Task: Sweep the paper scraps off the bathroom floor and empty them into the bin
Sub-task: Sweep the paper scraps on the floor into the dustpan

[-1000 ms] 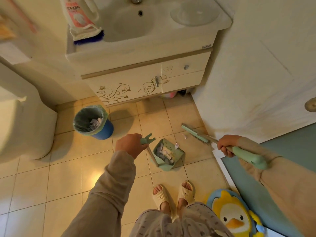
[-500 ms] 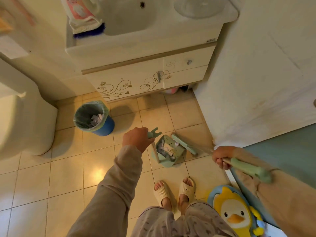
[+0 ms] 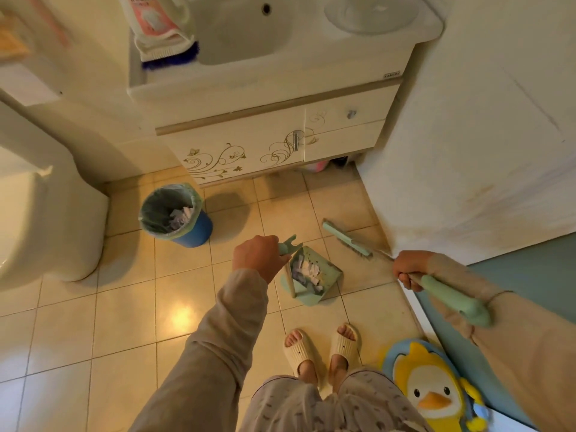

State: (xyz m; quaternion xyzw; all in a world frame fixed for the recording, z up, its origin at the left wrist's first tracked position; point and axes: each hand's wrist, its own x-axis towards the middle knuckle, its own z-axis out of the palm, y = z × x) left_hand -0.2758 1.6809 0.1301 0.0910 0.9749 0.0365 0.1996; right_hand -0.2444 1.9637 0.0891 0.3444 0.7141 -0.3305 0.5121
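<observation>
While the left hand (image 3: 256, 256) grips the dustpan (image 3: 312, 279) handle, scraps (image 3: 307, 271) heaped below its fist, and the right hand (image 3: 410, 269) clasps the broom (image 3: 346, 239) shaft: tilting toward the bin (image 3: 174, 213), beyond the left fist, risks spillage.

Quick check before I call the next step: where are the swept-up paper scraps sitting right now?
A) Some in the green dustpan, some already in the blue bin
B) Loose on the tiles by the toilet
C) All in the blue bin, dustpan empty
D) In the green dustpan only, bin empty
A: white scraps lie in the dustpan held by the left hand, and more scraps show inside the lined blue bin.
</observation>
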